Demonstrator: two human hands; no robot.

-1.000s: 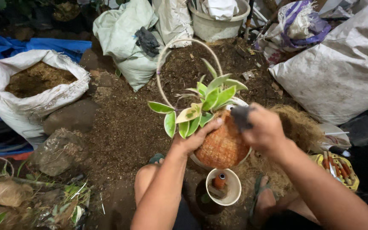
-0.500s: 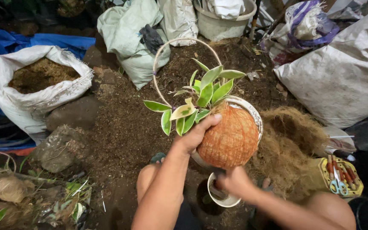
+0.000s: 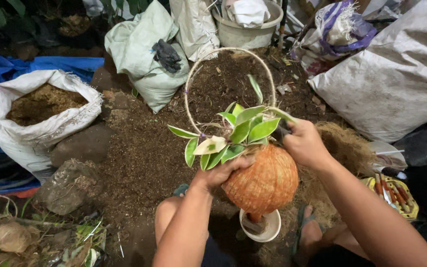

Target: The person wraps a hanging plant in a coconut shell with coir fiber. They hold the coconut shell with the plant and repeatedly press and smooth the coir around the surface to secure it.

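An orange fibre-wrapped ball (image 3: 263,180) carries a small plant with green and cream leaves (image 3: 233,133), and a thin hoop (image 3: 223,59) arches up from it. My left hand (image 3: 221,173) grips the ball's upper left side under the leaves. On the ball's upper right, beside the leaves, my right hand (image 3: 303,144) is closed on a small dark object that I cannot make out. The ball hangs above a small white cup (image 3: 268,228) on the ground between my knees.
Brown soil (image 3: 144,148) covers the ground ahead. An open white sack of soil (image 3: 43,116) stands left, a green sack (image 3: 142,52) with a dark glove behind, a large grey sack (image 3: 401,84) right. A yellow basket of tools (image 3: 396,195) and coconut fibre (image 3: 344,143) lie right.
My right hand has come up from the white cup below to the ball's upper right by the leaves. The ball and my left hand stayed nearly in place.
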